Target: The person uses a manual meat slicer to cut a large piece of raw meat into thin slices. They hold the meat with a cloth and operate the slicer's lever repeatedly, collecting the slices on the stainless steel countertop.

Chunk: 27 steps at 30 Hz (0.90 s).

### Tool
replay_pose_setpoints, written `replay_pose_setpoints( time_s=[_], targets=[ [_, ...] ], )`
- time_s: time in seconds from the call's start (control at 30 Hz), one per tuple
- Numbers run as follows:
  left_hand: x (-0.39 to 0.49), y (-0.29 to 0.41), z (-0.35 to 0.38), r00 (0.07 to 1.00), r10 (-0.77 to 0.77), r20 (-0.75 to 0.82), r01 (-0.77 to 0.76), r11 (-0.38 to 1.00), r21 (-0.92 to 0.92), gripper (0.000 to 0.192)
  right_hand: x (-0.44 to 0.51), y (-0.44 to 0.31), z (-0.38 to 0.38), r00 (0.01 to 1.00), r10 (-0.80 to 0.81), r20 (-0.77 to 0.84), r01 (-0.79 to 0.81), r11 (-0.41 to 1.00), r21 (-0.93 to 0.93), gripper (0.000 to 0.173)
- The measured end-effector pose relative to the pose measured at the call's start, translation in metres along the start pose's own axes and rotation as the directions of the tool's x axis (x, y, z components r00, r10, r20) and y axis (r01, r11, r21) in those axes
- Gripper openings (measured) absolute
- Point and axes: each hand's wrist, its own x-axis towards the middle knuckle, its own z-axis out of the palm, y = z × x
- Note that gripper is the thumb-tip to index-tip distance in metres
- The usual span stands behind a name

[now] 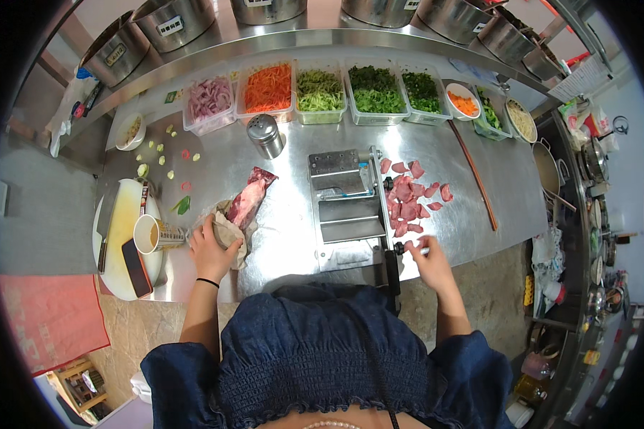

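Note:
My left hand (213,252) grips crumpled brown paper (229,228) around the near end of a long raw piece of meat (249,198). The meat's dark red far end is bare on the steel table. Right of it stands a manual meat slicer (349,209) with a metal frame and a black handle. My right hand (429,263) has its fingertips at a black knob (399,248) on the slicer's right side. Whether they grip the knob is unclear; a small whitish piece shows by the fingers. Thin raw meat slices (408,201) lie beyond that hand.
Along the back stand plastic tubs of onion (209,102), carrot (268,88) and greens (378,94). A metal shaker (265,137) is nearer. Left are a cutting board (126,201), paper cup (147,234) and phone (138,268). Chopsticks (475,177) lie right. Steel pots (174,24) line the shelf.

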Motion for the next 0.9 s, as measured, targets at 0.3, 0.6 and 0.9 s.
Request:
replay_pose_setpoints(
  time_s=[0.3,0.6,0.9],
  targets=[
    [0.016,-0.067,0.039,0.955,-0.287,0.08,0.201,0.426,-0.882,0.034,-0.031,0.039,0.057,0.973,0.138,0.183,-0.133,0.99,-0.039,0.062],
    [0.029,-0.069,-0.014,0.861,-0.481,-0.164,-0.17,0.031,-0.985,0.025,-0.03,0.049,0.079,0.962,0.226,0.152,-0.267,0.887,0.376,0.022],
    [0.037,-0.023,0.009,0.988,-0.014,-0.153,-0.051,0.91,-0.412,0.053,-0.03,0.047,0.079,0.958,0.252,0.136,-0.287,0.858,0.425,0.018]
  ],
)
